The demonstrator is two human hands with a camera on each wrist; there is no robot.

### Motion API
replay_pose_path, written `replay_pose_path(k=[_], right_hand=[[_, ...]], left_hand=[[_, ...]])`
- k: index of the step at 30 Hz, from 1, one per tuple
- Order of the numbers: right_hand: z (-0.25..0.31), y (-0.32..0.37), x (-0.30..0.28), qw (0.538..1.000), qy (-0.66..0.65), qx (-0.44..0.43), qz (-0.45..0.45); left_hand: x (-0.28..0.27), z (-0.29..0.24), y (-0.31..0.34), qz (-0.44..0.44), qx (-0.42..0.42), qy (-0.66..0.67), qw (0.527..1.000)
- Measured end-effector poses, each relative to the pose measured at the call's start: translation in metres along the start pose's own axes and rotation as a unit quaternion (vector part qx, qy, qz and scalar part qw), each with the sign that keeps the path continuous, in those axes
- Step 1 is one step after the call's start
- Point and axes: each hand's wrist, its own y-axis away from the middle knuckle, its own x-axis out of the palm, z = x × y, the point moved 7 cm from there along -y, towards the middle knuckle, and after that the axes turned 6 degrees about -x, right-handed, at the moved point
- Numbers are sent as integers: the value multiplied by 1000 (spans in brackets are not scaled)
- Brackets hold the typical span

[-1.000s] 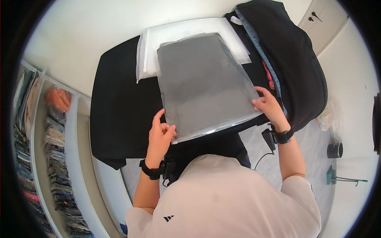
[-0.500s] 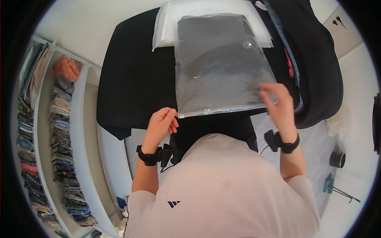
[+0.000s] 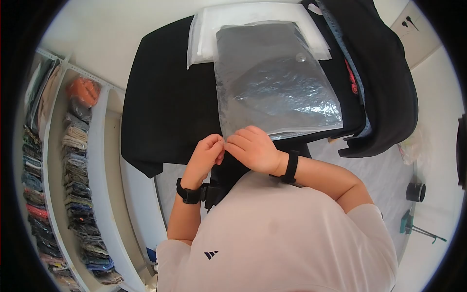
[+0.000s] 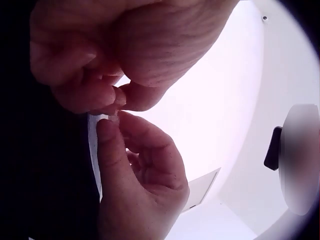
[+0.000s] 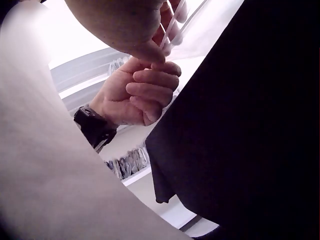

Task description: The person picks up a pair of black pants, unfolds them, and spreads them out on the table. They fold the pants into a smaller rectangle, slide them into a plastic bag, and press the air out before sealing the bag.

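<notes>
A clear zip bag (image 3: pixel 277 92) with a dark grey, flat item inside lies on the black-covered table. Its zip edge faces the person. At the bag's near left corner, my left hand (image 3: pixel 205 153) pinches the edge with thumb and fingers. My right hand (image 3: pixel 255 150) has its fingers at that same corner, thumb side touching the left hand's fingertips. In the left wrist view both hands meet over a thin strip of the bag's edge (image 4: pixel 93 145). The right wrist view shows a translucent strip (image 5: pixel 172 25) between the right hand's fingers.
White plastic bags (image 3: pixel 199 48) lie beneath the far end of the zip bag. Dark cloth (image 3: pixel 384 82), a blue denim edge (image 3: pixel 335 34) and a red item (image 3: pixel 351 78) are at the right. Shelves (image 3: pixel 53 131) of folded, bagged clothes stand at the left.
My right hand has left the bag's right corner and crossed to the left one, beside my left hand. The bag has slid away from the person, and its right corner now lies loose.
</notes>
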Motion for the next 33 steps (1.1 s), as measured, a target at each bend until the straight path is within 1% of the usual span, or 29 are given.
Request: replay_pose_path(k=[4, 6, 9, 10, 13, 15, 16, 17, 18, 19, 20, 21, 22, 23, 24, 25, 26, 27, 28, 29, 31, 33], right_hand=[[1, 4, -10, 999, 29, -16, -19], [-2, 7, -21, 998, 46, -23, -32], [-8, 18, -38, 997, 73, -13, -30], [-12, 24, -46, 997, 78, 1, -11], [-27, 59, -85, 994, 101, 41, -22], [-31, 90, -107, 988, 146, 48, -8], [-30, 100, -112, 986, 156, 59, 8], [-31, 109, -117, 983, 165, 70, 25], [-34, 116, -126, 983, 166, 71, 26], [-43, 124, -140, 982, 146, 118, 15], [-53, 132, -151, 979, 125, 163, 4], [-69, 143, -167, 966, 157, 204, -37], [-90, 156, -181, 947, 189, 252, -64], [-109, 161, -191, 937, 213, 273, -45], [-127, 162, -194, 934, 207, 291, -8], [-141, 159, -195, 929, 202, 309, 28], [-151, 154, -188, 937, 177, 293, 66], [-160, 146, -182, 944, 154, 274, 104], [-164, 137, -175, 948, 139, 251, 135], [-167, 129, -168, 950, 127, 238, 158], [-172, 113, -155, 949, 129, 194, 210], [-175, 109, -150, 952, 130, 175, 216]], left_hand=[[3, 8, -5, 13, 14, 26, 999], [2, 6, -7, -13, 37, 43, 998], [2, -1, -2, -13, 37, 34, 999], [1, -3, -1, -10, 37, 35, 999], [-8, -4, 2, -21, 42, 56, 997], [-12, 2, 3, -4, 14, 73, 997], [-12, 6, 4, 19, -9, 58, 998], [-11, 5, 5, 20, -9, 58, 998], [-7, 0, 7, 30, -3, 1, 1000], [-5, -3, 9, 39, 3, -57, 998], [-18, -4, 8, 7, 35, -94, 995], [-22, -4, 3, 6, 36, -95, 995], [-33, -23, 2, -86, 163, -185, 965], [-34, -50, 10, -175, 285, -270, 903], [-30, -63, 9, -150, 252, -366, 883], [-29, -71, 2, -152, 257, -369, 880], [-18, -82, -4, -148, 307, -471, 814], [-7, -91, -10, -144, 353, -564, 732], [-5, -89, -23, -78, 334, -583, 737], [-3, -93, -28, -82, 341, -585, 731], [7, -98, -39, -57, 336, -634, 695], [12, -105, -42, -52, 337, -640, 688]])
